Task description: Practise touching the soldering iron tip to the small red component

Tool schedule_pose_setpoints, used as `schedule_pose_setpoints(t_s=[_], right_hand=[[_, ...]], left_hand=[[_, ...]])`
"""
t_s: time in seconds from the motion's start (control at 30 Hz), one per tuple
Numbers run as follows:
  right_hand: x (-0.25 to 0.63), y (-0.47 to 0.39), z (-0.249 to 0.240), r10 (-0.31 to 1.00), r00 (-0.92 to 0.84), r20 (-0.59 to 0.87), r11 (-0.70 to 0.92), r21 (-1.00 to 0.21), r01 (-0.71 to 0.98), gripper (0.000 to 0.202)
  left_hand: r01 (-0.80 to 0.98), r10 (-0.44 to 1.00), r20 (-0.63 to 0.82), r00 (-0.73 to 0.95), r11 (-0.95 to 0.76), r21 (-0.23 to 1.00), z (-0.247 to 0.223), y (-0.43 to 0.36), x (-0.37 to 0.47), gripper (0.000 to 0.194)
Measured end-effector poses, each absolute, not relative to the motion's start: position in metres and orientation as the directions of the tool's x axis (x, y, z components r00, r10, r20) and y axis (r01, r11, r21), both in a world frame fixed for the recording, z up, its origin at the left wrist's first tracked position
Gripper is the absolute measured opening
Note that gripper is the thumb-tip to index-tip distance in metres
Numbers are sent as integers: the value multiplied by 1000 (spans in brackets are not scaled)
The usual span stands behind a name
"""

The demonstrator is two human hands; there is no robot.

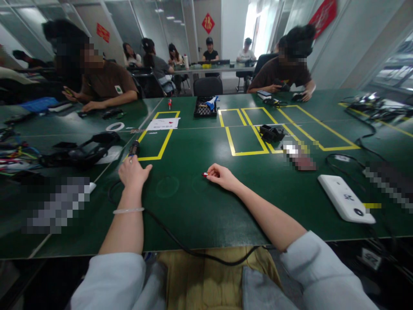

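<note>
My left hand [134, 171] reaches over the left part of the green table, its thumb spread wide and its fingers at the near end of a dark cylindrical object [134, 147]. It appears to touch that object without wrapping round it. In front of me, near the middle, my right hand [221, 176] is closed in a pinch. A small red-and-white piece [204, 175] sticks out from its fingertips; its other end is hidden. A black cable [171, 237] runs from beside my left forearm over the table edge and across my lap.
Yellow tape outlines [250, 153] mark the green table [193, 215]. A black tray [205, 113] stands farther back, near a small red-and-white item [170, 103]. A black device [271, 133] and a white device [345, 198] lie right; tangled wires lie left. Co-workers sit opposite.
</note>
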State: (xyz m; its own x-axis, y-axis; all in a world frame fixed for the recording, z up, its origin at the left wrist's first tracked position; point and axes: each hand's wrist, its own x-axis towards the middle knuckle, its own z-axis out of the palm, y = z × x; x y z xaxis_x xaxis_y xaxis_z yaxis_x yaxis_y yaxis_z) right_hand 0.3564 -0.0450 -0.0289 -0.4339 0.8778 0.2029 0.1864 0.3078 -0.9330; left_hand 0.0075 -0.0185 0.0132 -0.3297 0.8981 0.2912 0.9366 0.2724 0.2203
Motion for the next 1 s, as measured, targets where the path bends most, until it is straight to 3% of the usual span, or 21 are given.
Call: schedule_pose_setpoints(t_s=[0.1, 0.2, 0.43, 0.73, 1.0], right_hand=[[356, -46, -28, 879, -433, 200, 305, -934, 188, 17], [356, -46, -28, 881, -433, 191, 297, -936, 190, 18], [356, -45, -30, 878, -435, 198, 310, -929, 202, 19], [355, -47, -28, 883, -412, 224, 336, -915, 222, 18], [355, -47, -28, 876, -390, 283, 427, -831, 357, 15]], left_hand=[[859, 854, 135, -502, 475, 190, 12, -19, -21, 80], [840, 848, 31, -529, 518, 164, 14, -19, -31, 77], [880, 883, 74, -463, 447, 161, 14, -14, -17, 65], [987, 975, 154, -158, 150, 64, 7, -22, 59, 57], [966, 963, 177, 203, -226, 123, -2, -41, 133, 67]])
